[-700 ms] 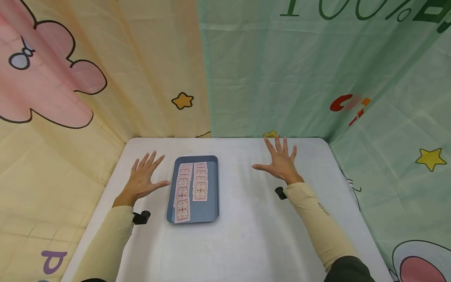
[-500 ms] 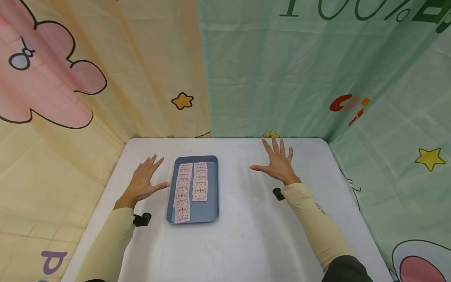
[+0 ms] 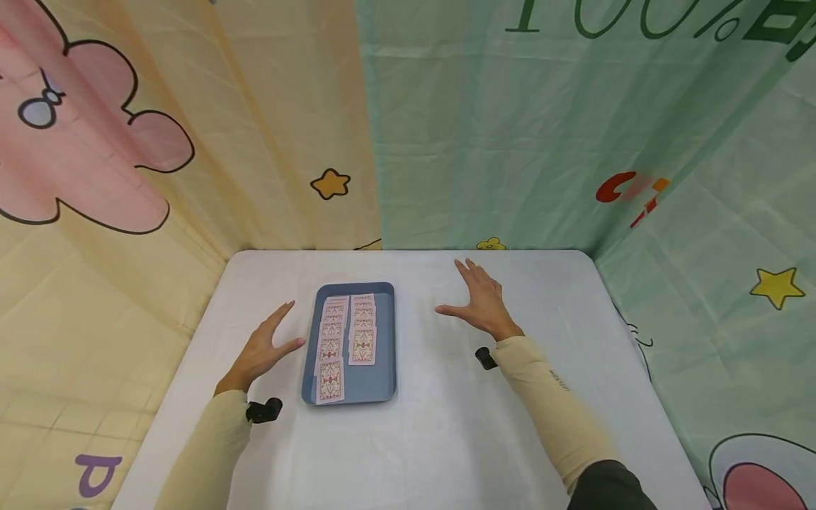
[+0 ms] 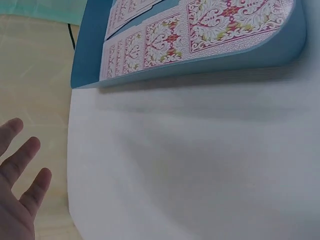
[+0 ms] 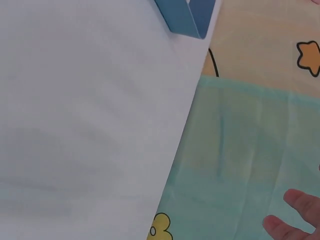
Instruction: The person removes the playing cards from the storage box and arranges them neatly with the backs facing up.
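Note:
A blue-grey tray (image 3: 372,386) lies left of the table's middle in the head view. In it are two overlapping columns of playing cards (image 3: 330,381), patterned red-and-white backs up; the left column reaches further toward the near edge than the right column (image 3: 363,346). My left hand (image 3: 258,354) hovers just left of the tray, thumb toward its rim, holding nothing. Well to the tray's right, my right hand (image 3: 483,304) is held above the table with thumb apart from the fingers, also holding nothing. The left wrist view shows the cards (image 4: 165,40) close up beside spread fingertips (image 4: 37,190).
The table (image 3: 440,439) has a white cover. Printed curtains (image 3: 459,142) stand behind it and at both sides. A small black device (image 3: 264,410) is strapped at the left wrist, another black device (image 3: 486,358) at the right.
Both hands have shifted toward the near edge, and the right hand has also come leftward, nearer the tray. The fingers are less widely spread. Tray and cards stay put.

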Demonstrator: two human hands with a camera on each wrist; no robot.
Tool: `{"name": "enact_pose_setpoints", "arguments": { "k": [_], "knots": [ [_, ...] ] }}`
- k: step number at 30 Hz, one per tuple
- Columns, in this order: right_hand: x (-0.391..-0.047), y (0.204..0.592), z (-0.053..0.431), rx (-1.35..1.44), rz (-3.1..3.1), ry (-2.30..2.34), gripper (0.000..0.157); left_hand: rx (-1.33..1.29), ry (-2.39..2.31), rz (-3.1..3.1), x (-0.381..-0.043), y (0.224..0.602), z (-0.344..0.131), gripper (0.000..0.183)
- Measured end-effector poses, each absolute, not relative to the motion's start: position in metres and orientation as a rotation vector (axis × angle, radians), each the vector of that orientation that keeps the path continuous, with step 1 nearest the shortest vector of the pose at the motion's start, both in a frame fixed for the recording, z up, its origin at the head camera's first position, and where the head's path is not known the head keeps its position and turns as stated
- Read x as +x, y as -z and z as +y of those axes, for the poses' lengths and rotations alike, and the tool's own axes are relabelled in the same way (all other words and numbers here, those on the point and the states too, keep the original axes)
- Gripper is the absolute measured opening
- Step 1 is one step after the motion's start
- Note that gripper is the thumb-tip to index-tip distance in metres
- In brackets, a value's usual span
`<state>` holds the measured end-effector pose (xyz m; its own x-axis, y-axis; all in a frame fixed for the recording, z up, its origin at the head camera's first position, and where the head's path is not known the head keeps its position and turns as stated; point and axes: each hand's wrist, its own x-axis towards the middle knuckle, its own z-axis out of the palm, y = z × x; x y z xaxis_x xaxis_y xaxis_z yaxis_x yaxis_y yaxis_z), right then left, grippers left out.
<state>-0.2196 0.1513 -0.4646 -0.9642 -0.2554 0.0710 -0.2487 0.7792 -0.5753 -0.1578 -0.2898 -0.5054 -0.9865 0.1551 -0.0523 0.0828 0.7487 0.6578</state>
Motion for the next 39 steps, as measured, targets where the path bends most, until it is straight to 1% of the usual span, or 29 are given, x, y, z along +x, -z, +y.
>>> {"name": "enact_pose_setpoints", "arguments": {
  "k": [6,16,25,31,39],
  "knots": [
    [-0.219,0.475,0.131,-0.417,2.865,1.073,0.101,0.029,-1.249,2.723,-0.149,0.520,-0.292,0.081],
    [-0.215,0.486,0.097,-0.451,2.741,1.159,0.091,-0.149,-1.490,2.474,-0.140,0.546,-0.289,0.075],
    [-0.210,0.500,0.066,-0.508,2.626,1.237,0.083,-0.171,-1.581,2.368,-0.133,0.560,-0.282,0.069],
    [-0.206,0.505,0.045,-0.564,2.543,1.275,0.074,-0.189,-1.571,2.312,-0.130,0.567,-0.280,0.066],
    [-0.196,0.510,0.015,-0.572,2.452,1.272,0.071,-0.205,-1.591,2.277,-0.125,0.568,-0.275,0.064]
  ]
}}
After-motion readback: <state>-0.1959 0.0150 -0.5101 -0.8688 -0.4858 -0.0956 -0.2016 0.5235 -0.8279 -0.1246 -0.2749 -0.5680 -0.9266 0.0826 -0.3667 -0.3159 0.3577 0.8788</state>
